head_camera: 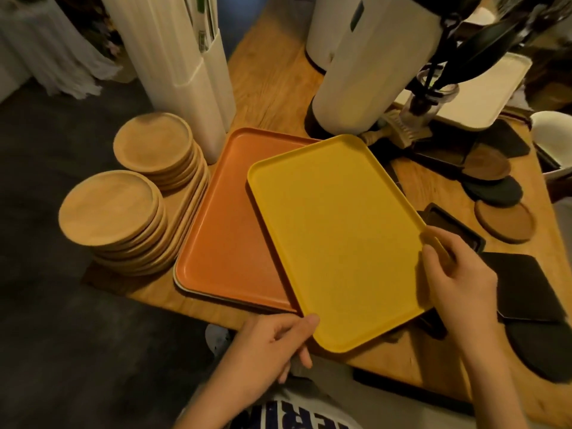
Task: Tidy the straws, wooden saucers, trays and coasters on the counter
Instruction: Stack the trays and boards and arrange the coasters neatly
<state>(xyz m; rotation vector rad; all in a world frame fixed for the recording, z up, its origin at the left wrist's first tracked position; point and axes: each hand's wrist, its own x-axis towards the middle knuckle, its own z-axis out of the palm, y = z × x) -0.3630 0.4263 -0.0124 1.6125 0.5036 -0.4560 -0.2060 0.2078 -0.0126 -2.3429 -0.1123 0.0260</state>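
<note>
A yellow tray lies askew, partly over an orange tray on the wooden counter. My left hand grips the yellow tray's near left edge. My right hand holds its right edge with thumb and fingers. Two stacks of round wooden saucers stand on oblong wooden trays to the left. Round brown coasters and dark coasters lie scattered at the right. White straws stand in a tall holder at the back left.
Two tall white cylinders stand behind the trays. A cream tray, a small glass jar and a brush sit at the back right. Black rectangular trays and dark mats lie under and beside my right hand. A white bowl is at the right edge.
</note>
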